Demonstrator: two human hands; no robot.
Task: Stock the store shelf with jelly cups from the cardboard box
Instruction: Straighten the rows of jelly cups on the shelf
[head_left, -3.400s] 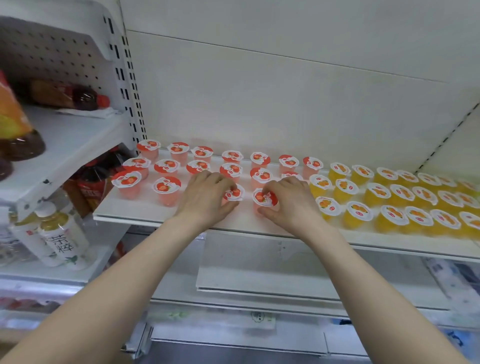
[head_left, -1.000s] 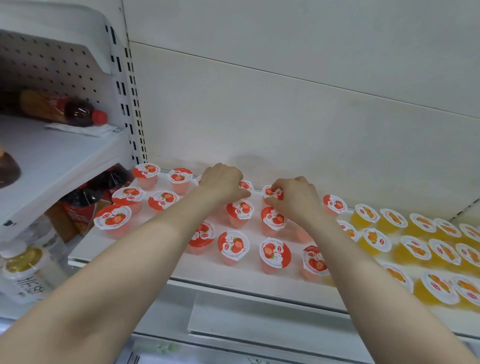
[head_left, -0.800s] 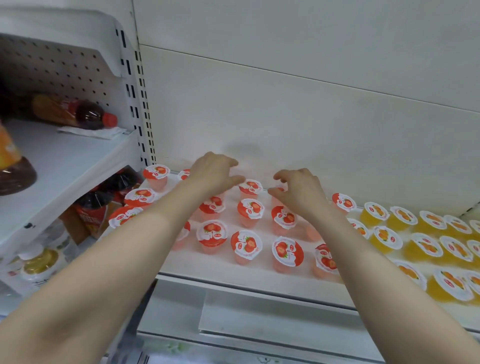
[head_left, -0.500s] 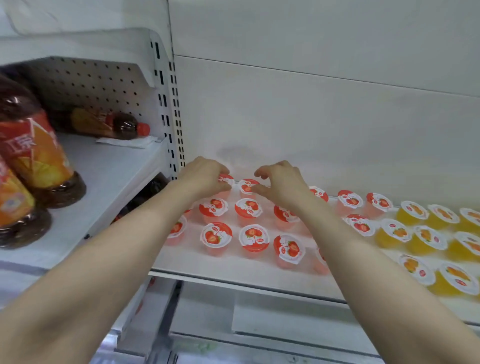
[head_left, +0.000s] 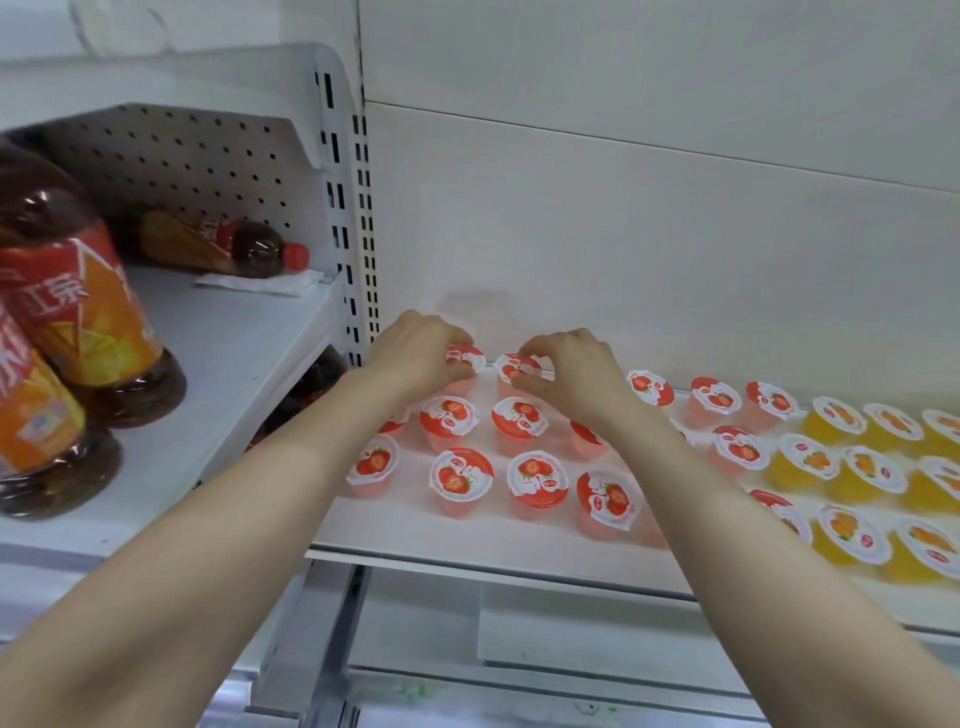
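Both hands reach to the back row of the shelf (head_left: 493, 540), just right of the slotted post (head_left: 358, 234). The left hand (head_left: 415, 353) covers the corner cup (head_left: 466, 358), the one nearest the post. The right hand (head_left: 571, 379) is on the second cup (head_left: 514, 366), one place farther from the post.

The red cups (head_left: 460, 475) stand upright in three rows with their lids up. They take the stretch next to the post, and the yellow cups (head_left: 841, 530) fill the stretch far from it. That keeps each flavour in its own block, with labels easy to read from the aisle. Working the back row with both hands looks like squaring the cups toward the wall so the front rows stay free.

The left fingers (head_left: 452, 371) are curled narrow over the lid and grip the corner cup at its rim. The right fingers (head_left: 535, 348) arch over the second cup's lid, with the thumb on its near edge in a close pinch. I cannot tell whether either cup is lifted off the shelf.

Tea bottles (head_left: 88, 322) stand on the other side of the post. The cardboard box is out of view.
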